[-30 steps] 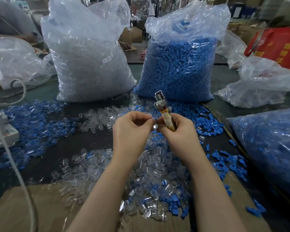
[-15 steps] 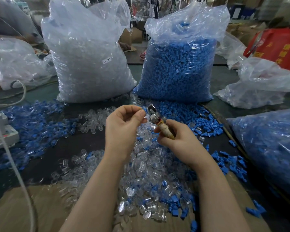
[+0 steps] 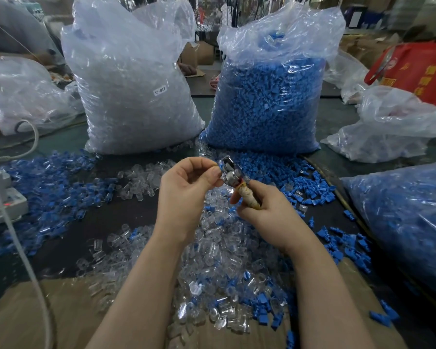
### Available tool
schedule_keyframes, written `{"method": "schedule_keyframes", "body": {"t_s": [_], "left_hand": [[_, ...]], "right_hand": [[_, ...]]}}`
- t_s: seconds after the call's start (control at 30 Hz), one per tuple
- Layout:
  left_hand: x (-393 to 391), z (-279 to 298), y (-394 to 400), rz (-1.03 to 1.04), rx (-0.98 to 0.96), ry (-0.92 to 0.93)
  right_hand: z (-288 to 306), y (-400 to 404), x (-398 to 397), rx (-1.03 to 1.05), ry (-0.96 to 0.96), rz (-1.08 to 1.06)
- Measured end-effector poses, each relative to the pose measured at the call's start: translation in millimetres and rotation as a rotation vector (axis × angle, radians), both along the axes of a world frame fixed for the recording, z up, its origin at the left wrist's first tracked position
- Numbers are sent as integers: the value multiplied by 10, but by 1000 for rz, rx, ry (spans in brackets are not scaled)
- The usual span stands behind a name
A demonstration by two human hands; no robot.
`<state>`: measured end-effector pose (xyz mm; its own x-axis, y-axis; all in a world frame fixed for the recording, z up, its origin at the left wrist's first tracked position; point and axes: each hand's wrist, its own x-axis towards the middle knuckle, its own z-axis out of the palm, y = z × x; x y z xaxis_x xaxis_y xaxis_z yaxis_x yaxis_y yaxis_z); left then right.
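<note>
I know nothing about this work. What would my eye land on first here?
Two tall clear plastic sacks stand at the back: the sack of blue pieces on the right, the sack of clear pieces on the left. In the middle, the right hand grips a small metal-headed tool while the left hand pinches a small blue piece at its head. Below them lies a loose heap of clear and blue pieces.

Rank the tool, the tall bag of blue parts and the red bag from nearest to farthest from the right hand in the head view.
1. The tool, gripped in the right hand itself.
2. The tall bag of blue parts, standing behind the hands, centre-right.
3. The red bag, far back at the right edge.
</note>
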<state>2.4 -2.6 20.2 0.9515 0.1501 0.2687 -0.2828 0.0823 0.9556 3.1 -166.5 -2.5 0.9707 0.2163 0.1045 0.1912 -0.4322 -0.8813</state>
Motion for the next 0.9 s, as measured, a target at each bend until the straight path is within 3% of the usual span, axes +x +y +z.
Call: {"method": "schedule_keyframes", "body": {"t_s": [0.33,0.53,0.6,0.77,0.9], "left_hand": [[5,2,8,-1,-12,30],[42,10,229,62,-56,185],[76,-37,445,223,73,260],[86,-219,1020,609,734,470],[65,-283,1179,687,877,577]], "right_hand": [[-16,29,0,-86,-26,-22],[-18,43,14,-185,-95,-131],[-41,14,46,-280,-130,-211],[-111,-47,87,-409,-139,-333],[-120,-41,93,-444,-148,-343]]}}
